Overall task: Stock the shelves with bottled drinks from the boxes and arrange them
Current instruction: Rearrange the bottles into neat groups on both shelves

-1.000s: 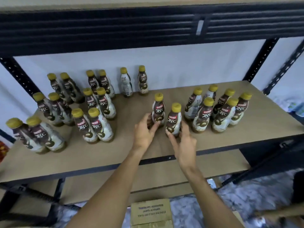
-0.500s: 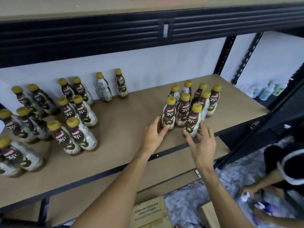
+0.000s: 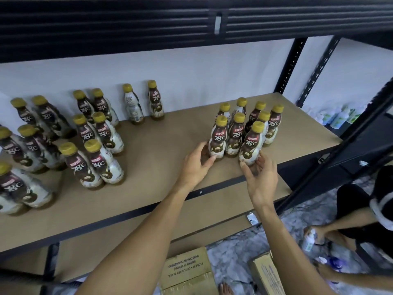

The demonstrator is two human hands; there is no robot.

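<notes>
Head view looks down on my two hands at the brown shelf [image 3: 161, 150]. My left hand [image 3: 196, 167] curls round the base of the front left bottle [image 3: 219, 138], thumb on the near side, fingers wrapped to the far side. My right hand [image 3: 262, 182] grips the base of the front right bottle [image 3: 251, 145], thumb on its left, fingers on its right. Both bottles stand upright with their gold caps up, near the front edge of the board. Right behind them a tight cluster [image 3: 258, 116] of the same brown-and-white bottles is packed together, one of them standing between my two. Well apart, across bare board, the left group [image 3: 100, 133] stands in loose pairs reaching to the edge of the view, and a back pair [image 3: 134, 105] stands against the white wall. Below the shelf a cardboard box [image 3: 187, 267] sits on the floor with a second box [image 3: 265, 273] just beside it. Another person [image 3: 357, 211] crouches at the right, past the black upright [image 3: 289, 64]
</notes>
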